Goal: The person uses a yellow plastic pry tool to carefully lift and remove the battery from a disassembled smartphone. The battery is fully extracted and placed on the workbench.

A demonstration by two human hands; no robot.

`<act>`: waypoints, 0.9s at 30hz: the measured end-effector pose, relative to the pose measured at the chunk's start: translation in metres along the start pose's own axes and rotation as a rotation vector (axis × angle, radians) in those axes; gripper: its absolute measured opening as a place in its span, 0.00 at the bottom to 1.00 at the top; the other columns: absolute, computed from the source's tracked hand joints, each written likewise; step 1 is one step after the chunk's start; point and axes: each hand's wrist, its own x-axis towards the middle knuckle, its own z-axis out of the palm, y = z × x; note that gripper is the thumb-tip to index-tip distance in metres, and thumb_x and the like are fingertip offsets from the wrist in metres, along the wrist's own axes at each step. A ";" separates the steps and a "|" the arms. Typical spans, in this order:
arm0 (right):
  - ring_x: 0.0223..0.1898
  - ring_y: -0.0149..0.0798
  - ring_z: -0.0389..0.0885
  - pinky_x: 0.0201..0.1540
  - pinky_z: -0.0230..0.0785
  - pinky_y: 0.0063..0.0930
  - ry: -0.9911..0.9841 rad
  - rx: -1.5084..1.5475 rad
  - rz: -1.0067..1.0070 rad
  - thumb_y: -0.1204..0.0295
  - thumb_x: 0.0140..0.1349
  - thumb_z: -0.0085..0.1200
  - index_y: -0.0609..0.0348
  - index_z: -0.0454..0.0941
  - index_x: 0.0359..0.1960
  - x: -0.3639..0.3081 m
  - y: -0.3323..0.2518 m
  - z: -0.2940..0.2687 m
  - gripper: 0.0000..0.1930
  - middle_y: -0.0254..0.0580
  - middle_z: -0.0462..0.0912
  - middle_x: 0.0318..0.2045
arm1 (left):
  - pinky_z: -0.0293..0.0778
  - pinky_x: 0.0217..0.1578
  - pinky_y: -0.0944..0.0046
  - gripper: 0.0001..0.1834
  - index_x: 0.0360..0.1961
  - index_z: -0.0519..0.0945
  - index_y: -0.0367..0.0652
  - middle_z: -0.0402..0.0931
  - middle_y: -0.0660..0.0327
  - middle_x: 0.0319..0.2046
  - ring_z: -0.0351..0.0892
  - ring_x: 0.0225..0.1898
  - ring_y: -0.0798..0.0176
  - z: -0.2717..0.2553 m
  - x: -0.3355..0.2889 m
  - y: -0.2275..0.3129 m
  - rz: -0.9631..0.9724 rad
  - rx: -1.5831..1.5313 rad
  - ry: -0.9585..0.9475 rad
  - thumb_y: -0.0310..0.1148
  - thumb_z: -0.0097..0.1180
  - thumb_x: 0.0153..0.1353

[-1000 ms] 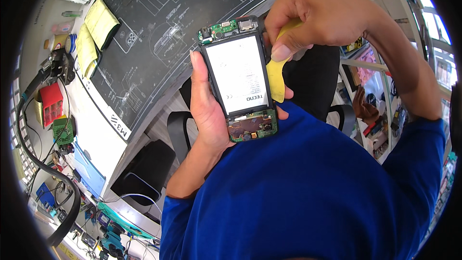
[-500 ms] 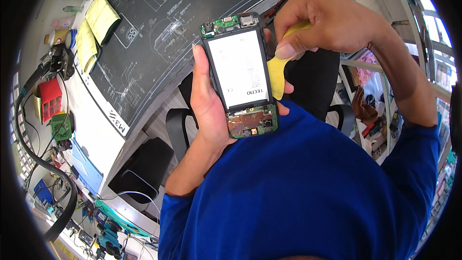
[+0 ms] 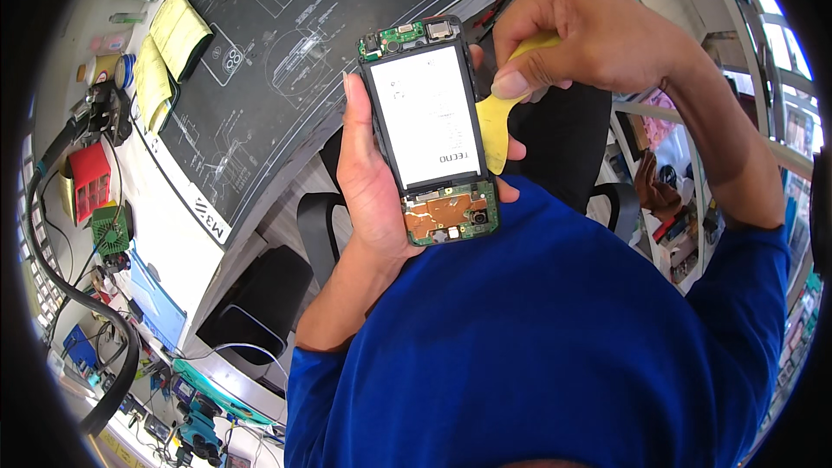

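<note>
The phone [image 3: 432, 134], its back off, is held in the air, its lower end at the blue shirt [image 3: 520, 329]. A white battery [image 3: 422, 108] fills its middle, between the small upper circuit board [image 3: 397, 40] and the larger lower circuit board [image 3: 433, 217]. The yellow pry tool [image 3: 495, 130] lies along the right long edge; whether its blade reaches under the battery I cannot tell. Pushed too deep or twisted hard, it could bend or pierce the battery; slipping downward, it could scrape the lower board's parts.

The left hand [image 3: 371, 191] wraps the phone, thumb along the left edge, fingers behind it, their tips showing past the right edge. Those tips are just beside the blade, so a sudden slip could jab them. The right hand [image 3: 576, 35] pinches the tool's upper part between thumb and fingers; too tight a twist might snap it, if it is thin plastic.

Farther out, the dark desk mat [image 3: 286, 78] is apart from the phone. With no table beneath, a loosened left grip could drop it.
</note>
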 end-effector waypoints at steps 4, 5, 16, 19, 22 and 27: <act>0.23 0.25 0.74 0.27 0.63 0.25 0.033 -0.001 0.058 0.55 0.68 0.71 0.63 0.89 0.34 -0.005 0.001 0.006 0.19 0.29 0.78 0.20 | 0.93 0.37 0.41 0.57 0.78 0.64 0.36 0.81 0.39 0.57 0.91 0.46 0.39 -0.002 0.001 0.001 -0.014 -0.014 -0.018 0.80 0.27 0.74; 0.23 0.25 0.74 0.27 0.63 0.25 0.040 0.002 0.067 0.56 0.68 0.71 0.63 0.89 0.34 -0.006 0.002 0.007 0.19 0.29 0.78 0.20 | 0.93 0.37 0.41 0.56 0.78 0.64 0.36 0.82 0.39 0.56 0.91 0.47 0.39 -0.003 0.001 0.001 -0.016 -0.021 -0.027 0.79 0.27 0.74; 0.32 0.49 0.85 0.37 0.74 0.44 0.029 -0.575 0.081 0.61 0.67 0.67 0.60 0.88 0.40 -0.011 -0.046 -0.010 0.14 0.41 0.85 0.27 | 0.93 0.43 0.40 0.56 0.79 0.63 0.38 0.80 0.41 0.62 0.90 0.51 0.40 0.000 0.007 0.012 0.019 0.149 -0.035 0.79 0.26 0.74; 0.33 0.45 0.85 0.39 0.75 0.40 0.370 -0.742 -0.337 0.61 0.67 0.68 0.59 0.87 0.44 -0.009 -0.012 0.000 0.14 0.40 0.86 0.35 | 0.92 0.43 0.37 0.56 0.81 0.60 0.39 0.76 0.44 0.67 0.89 0.53 0.39 0.006 0.012 0.012 0.113 0.151 -0.062 0.79 0.26 0.74; 0.32 0.35 0.82 0.39 0.74 0.32 0.784 -0.523 -0.179 0.59 0.70 0.69 0.60 0.84 0.49 -0.016 -0.019 0.009 0.17 0.37 0.84 0.40 | 0.92 0.43 0.32 0.54 0.84 0.55 0.42 0.70 0.46 0.72 0.88 0.51 0.39 0.007 0.013 0.018 0.295 0.058 -0.098 0.78 0.26 0.75; 0.32 0.26 0.81 0.36 0.72 0.25 0.559 0.379 -0.070 0.54 0.76 0.64 0.66 0.84 0.48 -0.023 -0.020 0.052 0.22 0.34 0.85 0.31 | 0.92 0.40 0.35 0.54 0.84 0.54 0.40 0.79 0.43 0.61 0.88 0.49 0.41 0.017 0.013 0.020 0.333 0.109 -0.030 0.76 0.26 0.77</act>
